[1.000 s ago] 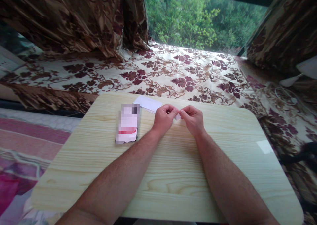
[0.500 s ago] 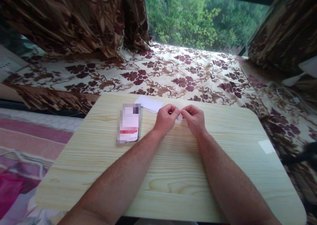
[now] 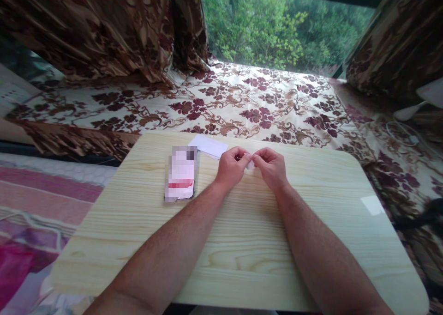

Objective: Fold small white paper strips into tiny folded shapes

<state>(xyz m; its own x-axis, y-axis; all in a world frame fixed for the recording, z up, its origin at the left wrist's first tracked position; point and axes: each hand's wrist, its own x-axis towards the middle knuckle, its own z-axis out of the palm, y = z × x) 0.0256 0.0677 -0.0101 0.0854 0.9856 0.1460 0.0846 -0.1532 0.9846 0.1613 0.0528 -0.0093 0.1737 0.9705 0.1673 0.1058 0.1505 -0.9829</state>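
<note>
Over the far middle of the wooden table (image 3: 242, 245), my left hand (image 3: 231, 167) and my right hand (image 3: 272, 167) meet at the fingertips. Both are closed in a pinch on a small white piece of paper (image 3: 249, 166), mostly covered by the fingers. White sheets of paper (image 3: 207, 145) lie flat just beyond and left of my left hand. A phone (image 3: 182, 172), partly pixelated and pale with a red band, rests on the table to the left of my left forearm.
A small white patch (image 3: 373, 205) shows at the table's right edge. Behind the table runs a ledge with floral cloth (image 3: 256, 102), below a window and brown curtains (image 3: 121, 24). A white cable (image 3: 401, 135) lies at the right, and striped bedding (image 3: 44, 185) at the left.
Both hands keep almost the same pinch on the small paper. The view has shifted very slightly; nothing else has visibly moved.
</note>
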